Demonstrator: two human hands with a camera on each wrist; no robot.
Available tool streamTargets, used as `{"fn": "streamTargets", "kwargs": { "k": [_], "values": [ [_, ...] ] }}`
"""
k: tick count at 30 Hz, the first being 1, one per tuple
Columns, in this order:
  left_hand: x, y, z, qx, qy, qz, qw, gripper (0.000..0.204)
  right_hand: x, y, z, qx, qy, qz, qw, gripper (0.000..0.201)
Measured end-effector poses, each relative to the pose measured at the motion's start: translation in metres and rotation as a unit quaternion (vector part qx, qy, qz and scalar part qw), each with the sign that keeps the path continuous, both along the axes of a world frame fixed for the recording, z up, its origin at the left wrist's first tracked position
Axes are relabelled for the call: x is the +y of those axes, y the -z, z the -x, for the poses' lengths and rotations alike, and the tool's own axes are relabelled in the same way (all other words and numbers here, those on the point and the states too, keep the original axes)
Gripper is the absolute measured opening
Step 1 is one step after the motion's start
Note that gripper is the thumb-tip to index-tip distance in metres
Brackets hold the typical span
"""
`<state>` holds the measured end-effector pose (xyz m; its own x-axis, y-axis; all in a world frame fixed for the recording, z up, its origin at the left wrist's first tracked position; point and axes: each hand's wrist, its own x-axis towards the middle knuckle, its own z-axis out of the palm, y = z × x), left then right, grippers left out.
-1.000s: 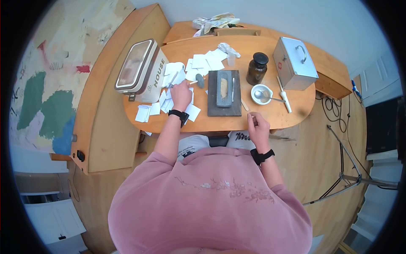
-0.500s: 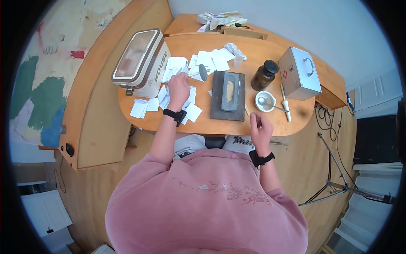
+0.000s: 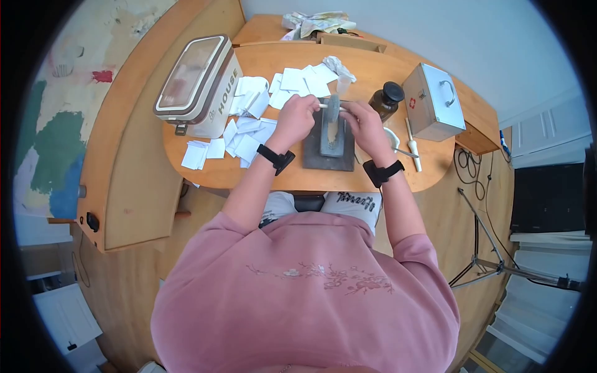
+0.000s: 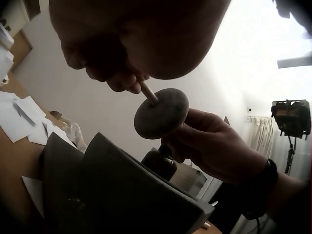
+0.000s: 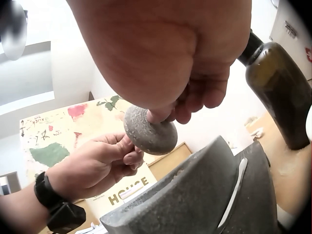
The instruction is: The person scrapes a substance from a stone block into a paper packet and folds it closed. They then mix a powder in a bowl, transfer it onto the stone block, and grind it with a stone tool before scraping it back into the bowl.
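Both hands hold a grey stone grinding wheel (image 3: 334,110) upright over the far part of a boat-shaped stone trough (image 3: 333,152). My left hand (image 3: 298,115) pinches the light rod on one side of the wheel, as the left wrist view shows. On the other side, the fingers of my right hand (image 3: 368,127) grip close to the hub (image 5: 155,117). Tan powder (image 3: 331,133) lies in the trough, which stands on a dark board (image 3: 311,154). A thin white stick (image 5: 235,192) lies along the trough's side in the right wrist view.
White paper squares (image 3: 249,133) are scattered left, beside a lidded HOUSE box (image 3: 221,99). To the right stand a dark brown bottle (image 3: 387,98), a white bowl (image 3: 392,138) partly behind my hand, a white pestle (image 3: 415,149) and a silver case (image 3: 433,102).
The left hand has carried the wheel rightward from the papers to above the trough. My right hand has moved up from the table's front edge and taken hold of the wheel's other side.
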<state>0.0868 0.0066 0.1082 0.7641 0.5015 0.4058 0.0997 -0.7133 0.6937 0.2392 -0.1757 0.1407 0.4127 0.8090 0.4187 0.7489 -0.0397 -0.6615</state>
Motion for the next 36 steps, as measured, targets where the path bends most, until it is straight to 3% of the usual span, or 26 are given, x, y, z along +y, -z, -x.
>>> {"fn": "streamTargets", "kwargs": {
  "k": [8,19,31,36],
  "values": [
    [-0.001,0.011,-0.007,0.023,0.015,-0.007,1.000,0.010,0.007,0.023,-0.005,0.004,0.008,-0.031,0.999,0.015],
    [0.000,0.013,0.002,0.029,0.017,-0.116,0.993,0.009,0.002,0.028,0.000,0.026,0.031,-0.020,0.999,0.014],
    [-0.032,0.011,0.034,0.075,0.018,-0.085,0.993,0.006,-0.027,0.039,0.028,0.042,0.059,-0.026,0.997,0.012],
    [-0.013,0.014,0.006,0.084,0.004,-0.079,0.993,0.009,-0.008,0.040,0.012,0.016,0.057,-0.060,0.996,0.011]
  ]
}}
